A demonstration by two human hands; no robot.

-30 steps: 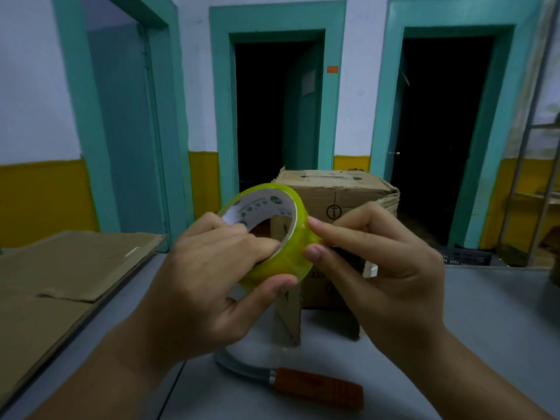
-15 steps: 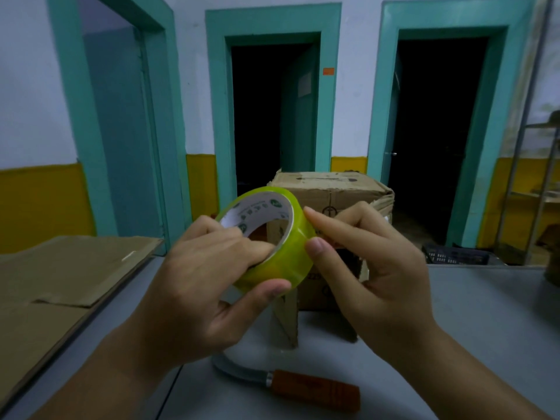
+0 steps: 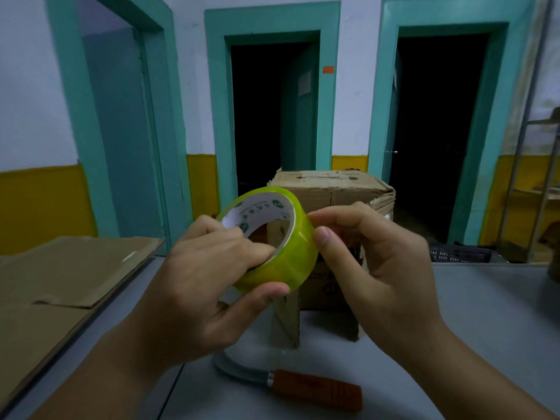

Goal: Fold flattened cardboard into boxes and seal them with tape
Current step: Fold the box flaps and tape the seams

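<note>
Nearest me, a knife (image 3: 303,386) lies on the counter (image 3: 469,313). Above it my left hand (image 3: 200,286) grips the tape roll (image 3: 281,256) through its core, and my right hand (image 3: 385,268) pinches its outer wrap. I judge no strip is free yet. Beyond, one box (image 3: 327,201) stands folded, with flattened cardboard (image 3: 60,286) left to do.

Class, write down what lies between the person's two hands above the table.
The yellow-green tape roll: the left hand grips it through the core, and the right hand pinches at its outer band with thumb and forefinger. The head view shows it.
</note>
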